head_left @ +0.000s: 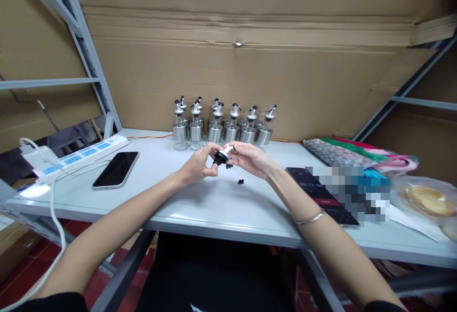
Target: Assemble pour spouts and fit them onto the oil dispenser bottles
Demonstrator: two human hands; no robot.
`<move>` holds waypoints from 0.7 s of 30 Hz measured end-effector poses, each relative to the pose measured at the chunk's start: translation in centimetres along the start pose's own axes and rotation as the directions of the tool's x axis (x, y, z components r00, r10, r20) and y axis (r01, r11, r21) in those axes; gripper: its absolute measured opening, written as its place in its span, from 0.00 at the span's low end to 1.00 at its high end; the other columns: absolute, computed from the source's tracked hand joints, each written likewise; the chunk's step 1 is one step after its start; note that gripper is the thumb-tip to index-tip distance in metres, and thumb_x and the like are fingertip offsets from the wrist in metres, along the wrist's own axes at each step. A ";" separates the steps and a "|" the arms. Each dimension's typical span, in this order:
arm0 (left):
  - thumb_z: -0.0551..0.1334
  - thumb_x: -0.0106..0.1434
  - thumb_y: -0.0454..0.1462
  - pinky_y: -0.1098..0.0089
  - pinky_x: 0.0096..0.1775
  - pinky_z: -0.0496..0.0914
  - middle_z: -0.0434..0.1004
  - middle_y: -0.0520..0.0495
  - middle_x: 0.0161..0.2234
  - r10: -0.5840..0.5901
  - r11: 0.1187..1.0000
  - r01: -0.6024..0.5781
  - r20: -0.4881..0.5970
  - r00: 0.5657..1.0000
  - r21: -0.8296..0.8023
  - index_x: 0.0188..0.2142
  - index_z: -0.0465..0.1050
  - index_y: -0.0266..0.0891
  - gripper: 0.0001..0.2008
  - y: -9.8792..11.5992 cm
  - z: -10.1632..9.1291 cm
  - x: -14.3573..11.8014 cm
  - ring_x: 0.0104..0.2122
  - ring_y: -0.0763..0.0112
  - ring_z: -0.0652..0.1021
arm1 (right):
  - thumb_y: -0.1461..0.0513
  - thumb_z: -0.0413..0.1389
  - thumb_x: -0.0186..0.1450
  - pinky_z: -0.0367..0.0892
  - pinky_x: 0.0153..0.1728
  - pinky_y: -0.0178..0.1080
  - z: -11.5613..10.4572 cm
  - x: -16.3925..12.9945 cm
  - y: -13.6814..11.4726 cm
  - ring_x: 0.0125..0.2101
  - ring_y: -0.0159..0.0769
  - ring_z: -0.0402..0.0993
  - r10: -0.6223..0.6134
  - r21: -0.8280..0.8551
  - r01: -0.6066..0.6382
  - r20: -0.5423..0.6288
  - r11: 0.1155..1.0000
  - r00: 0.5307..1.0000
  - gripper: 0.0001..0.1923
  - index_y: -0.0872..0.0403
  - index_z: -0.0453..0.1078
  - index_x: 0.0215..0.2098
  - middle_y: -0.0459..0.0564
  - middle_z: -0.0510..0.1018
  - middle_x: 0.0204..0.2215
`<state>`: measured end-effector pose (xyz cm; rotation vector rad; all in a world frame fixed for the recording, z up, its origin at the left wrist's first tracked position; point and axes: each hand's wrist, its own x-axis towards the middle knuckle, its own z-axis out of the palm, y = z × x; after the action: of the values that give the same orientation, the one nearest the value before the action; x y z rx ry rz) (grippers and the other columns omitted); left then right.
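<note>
A pour spout (222,156) with a silver-white top and a ribbed black stopper is held tilted above the table, between both hands. My left hand (200,163) grips it by the black stopper end, thumb below and fingers above. At the silver spout end, the fingers of my right hand (250,158) are closed on it. Small black pieces (241,182) lie on the table just below the hands, and others are partly hidden behind the right fingers. Behind the hands stand several glass-and-steel bottles (215,134) in rows, fitted with similar spouts.
On the left lie a phone (116,170) and a white power strip (83,158) with a cable. To the right are a tablet-like screen (321,193), a patterned cloth bag (360,155) and food in clear plastic (428,200). Cardboard (250,74) walls the table's back.
</note>
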<state>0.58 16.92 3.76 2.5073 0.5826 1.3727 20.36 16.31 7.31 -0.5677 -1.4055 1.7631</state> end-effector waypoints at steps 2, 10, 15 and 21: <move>0.55 0.51 0.31 0.71 0.36 0.69 0.69 0.50 0.33 -0.039 0.999 0.039 0.012 0.999 -0.009 0.44 0.59 0.39 0.18 0.1 -0.1 0.1 0.31 0.75 0.72 | 0.56 0.63 0.54 0.68 0.43 0.36 -0.1 0.0 0.0 0.35 0.30 0.73 0.006 -0.009 -0.006 0.004 1.000 1.000 0.14 0.55 0.74 0.35 0.48 0.77 0.32; 0.54 0.51 0.29 0.74 0.33 0.68 0.70 0.52 0.31 -0.053 0.998 0.053 0.013 0.999 -0.025 0.42 0.62 0.38 0.17 0.5 -0.5 0.3 0.28 0.77 0.72 | 0.56 0.63 0.55 0.67 0.46 0.37 0.0 -0.1 -0.1 0.37 0.31 0.74 0.004 -0.021 -0.003 0.029 1.000 1.000 0.13 0.54 0.73 0.36 0.48 0.77 0.34; 0.54 0.52 0.28 0.73 0.34 0.67 0.69 0.51 0.33 0.014 0.997 -0.012 -0.029 0.999 0.078 0.45 0.63 0.38 0.20 0.5 -0.6 0.2 0.30 0.76 0.71 | 0.55 0.61 0.56 0.67 0.42 0.38 0.3 0.0 -0.2 0.37 0.31 0.72 -0.006 -0.101 0.002 -0.040 0.995 0.999 0.14 0.54 0.73 0.37 0.48 0.76 0.36; 0.55 0.54 0.29 0.70 0.40 0.67 0.70 0.48 0.36 -0.027 0.982 0.017 0.053 0.998 0.186 0.47 0.64 0.38 0.20 0.5 -0.6 0.5 0.34 0.72 0.71 | 0.57 0.60 0.54 0.63 0.31 0.35 0.2 0.4 -0.1 0.26 0.27 0.64 -0.346 -0.574 0.147 -0.255 0.806 0.903 0.11 0.55 0.70 0.33 0.43 0.70 0.25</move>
<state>0.39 16.68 4.64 2.6647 0.7570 1.2907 20.00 16.51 7.48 -0.8986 -1.6318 0.9708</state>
